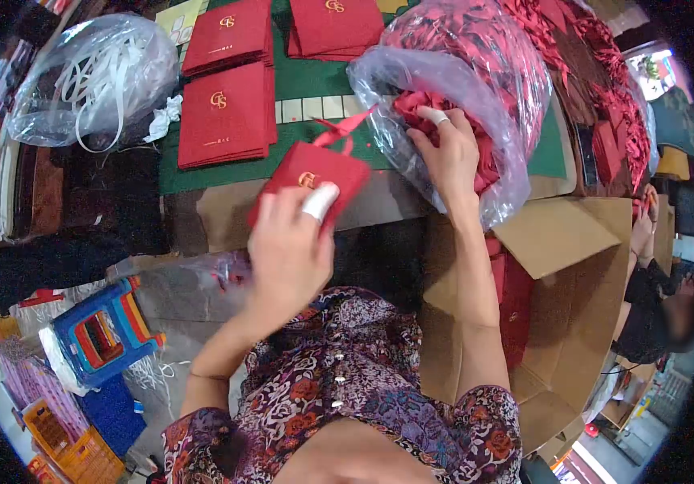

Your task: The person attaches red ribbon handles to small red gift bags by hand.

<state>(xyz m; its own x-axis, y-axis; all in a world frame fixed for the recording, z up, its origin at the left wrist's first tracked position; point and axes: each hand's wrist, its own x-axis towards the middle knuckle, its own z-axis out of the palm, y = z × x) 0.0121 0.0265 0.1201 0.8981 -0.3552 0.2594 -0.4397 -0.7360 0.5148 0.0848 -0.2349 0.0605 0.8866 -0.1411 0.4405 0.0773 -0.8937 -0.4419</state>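
My left hand (290,250) grips a small red gift bag (335,168) with a gold emblem, tilted over the table's front edge. A red ribbon (343,129) sticks out from its top. White tape wraps one finger on each hand. My right hand (448,153) reaches into the mouth of a clear plastic bag (391,85), its fingers curled into a bunch of red ribbons (484,153); the fingertips are partly lost among them. To the left and behind lie stacks of flat red gift bags (222,121) with the same emblem.
An open cardboard box (577,298) stands below right with red gift bags (516,298) inside. A clear bag of white ribbons (105,77) lies at the back left. More red ribbons (605,81) spread at the right. A blue stool (101,335) stands lower left; another person's arm (644,234) shows right.
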